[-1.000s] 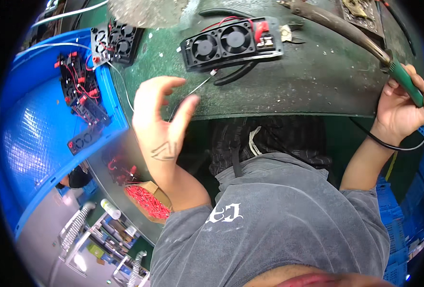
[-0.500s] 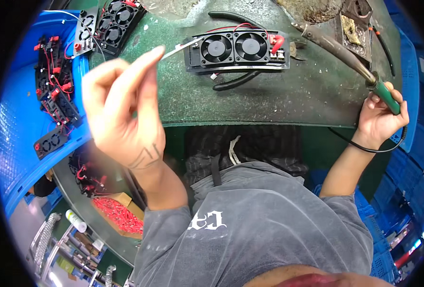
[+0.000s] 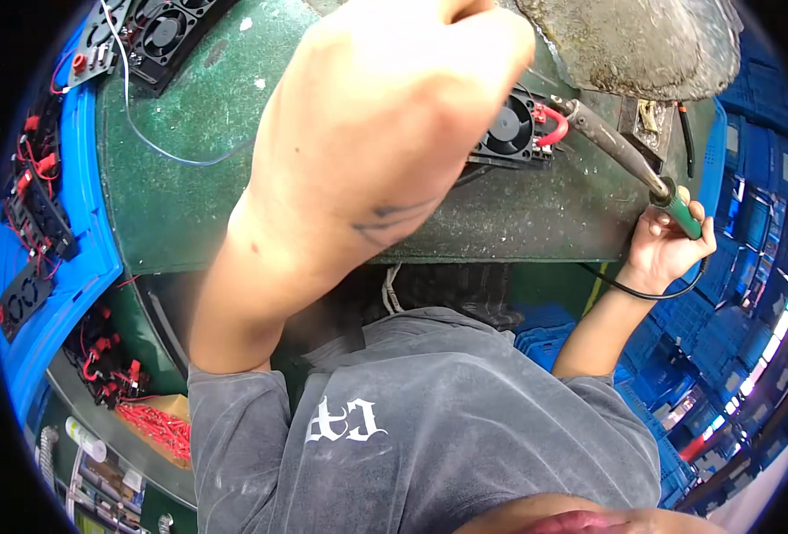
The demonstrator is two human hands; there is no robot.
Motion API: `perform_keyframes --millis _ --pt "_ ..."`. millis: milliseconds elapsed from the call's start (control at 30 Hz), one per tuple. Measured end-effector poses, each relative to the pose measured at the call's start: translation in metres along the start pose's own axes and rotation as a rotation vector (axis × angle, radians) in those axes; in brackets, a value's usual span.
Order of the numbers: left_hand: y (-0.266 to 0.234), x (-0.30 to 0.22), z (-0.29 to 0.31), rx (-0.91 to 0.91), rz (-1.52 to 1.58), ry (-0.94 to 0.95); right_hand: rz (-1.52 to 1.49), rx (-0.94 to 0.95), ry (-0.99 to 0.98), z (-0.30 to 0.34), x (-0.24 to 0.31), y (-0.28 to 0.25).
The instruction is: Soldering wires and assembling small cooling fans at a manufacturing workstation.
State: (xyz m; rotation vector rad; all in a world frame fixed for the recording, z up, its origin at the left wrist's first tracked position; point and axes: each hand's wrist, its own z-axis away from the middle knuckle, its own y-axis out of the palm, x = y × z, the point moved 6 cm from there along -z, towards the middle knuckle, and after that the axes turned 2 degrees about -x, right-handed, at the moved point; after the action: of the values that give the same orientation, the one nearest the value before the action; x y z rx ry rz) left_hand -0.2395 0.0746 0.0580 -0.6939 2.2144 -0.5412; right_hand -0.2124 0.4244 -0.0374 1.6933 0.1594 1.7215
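Note:
My right hand (image 3: 665, 245) grips the green handle of a soldering iron (image 3: 621, 147), its metal barrel pointing up and left. The iron's tip is beside the red wire (image 3: 554, 127) at the right end of a black twin-fan unit (image 3: 508, 129) lying on the bench. My left hand (image 3: 394, 107) is closed above the unit and hides most of it. A thin solder wire (image 3: 158, 151) curves over the bench and passes behind this hand; a fine end shows at its right, near the iron tip. The left fingertips are mostly hidden.
Other fan units (image 3: 167, 36) lie at the upper left. A blue bin (image 3: 96, 209) holds several more with red connectors. A rough grey-brown lump (image 3: 643, 44) sits at the far right, near a small tray (image 3: 650, 125). A box of red parts (image 3: 158, 427) stands lower left.
My left hand has moved right and up, over the fan unit, with the solder wire. The iron tip now is close to the red wire. The whole view has shifted slightly.

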Motion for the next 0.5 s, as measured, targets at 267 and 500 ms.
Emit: perform_keyframes --millis 267,500 --pt "-0.003 0.014 0.011 -0.063 0.055 -0.055 -0.004 0.099 0.060 0.000 -0.003 0.008" --pt "-0.012 0.025 0.023 -0.102 0.057 -0.085 0.006 0.095 0.037 0.000 -0.003 0.007"
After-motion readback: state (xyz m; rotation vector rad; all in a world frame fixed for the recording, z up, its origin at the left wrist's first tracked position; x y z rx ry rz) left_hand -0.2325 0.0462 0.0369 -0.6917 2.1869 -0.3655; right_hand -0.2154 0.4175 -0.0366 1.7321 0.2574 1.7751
